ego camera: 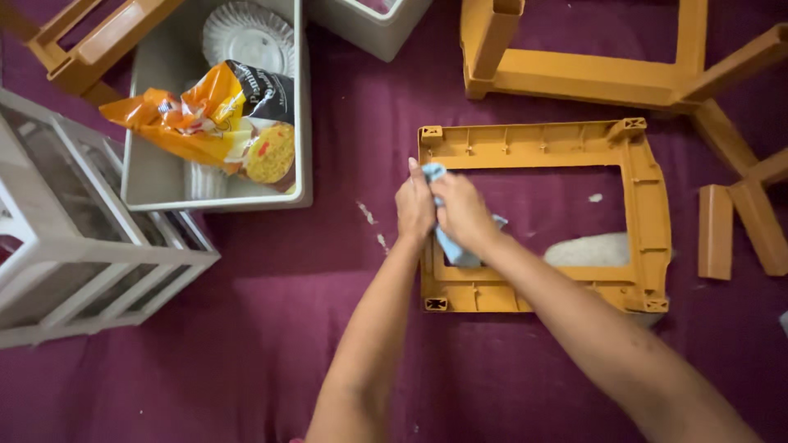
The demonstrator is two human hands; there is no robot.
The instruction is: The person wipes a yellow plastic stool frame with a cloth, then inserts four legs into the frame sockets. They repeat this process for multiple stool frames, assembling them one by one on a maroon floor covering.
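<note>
An orange-brown plastic rectangular frame [645, 205] lies flat on the purple cloth-covered floor. Both my hands meet over the frame's left side. My left hand [414, 207] and my right hand [462, 210] are closed together on a light blue cloth [450, 244]. The cloth sticks out above my fingers and hangs down below them, pressed against the frame's left bar. A pale grey patch [587, 250] shows inside the frame's opening near its lower bar.
A grey plastic tray [156, 176] at upper left holds an orange snack bag [209, 123] and white paper plates [249, 34]. A grey lattice rack [74, 238] stands at left. Other orange frame pieces [583, 74] and loose bars [716, 231] lie at top and right.
</note>
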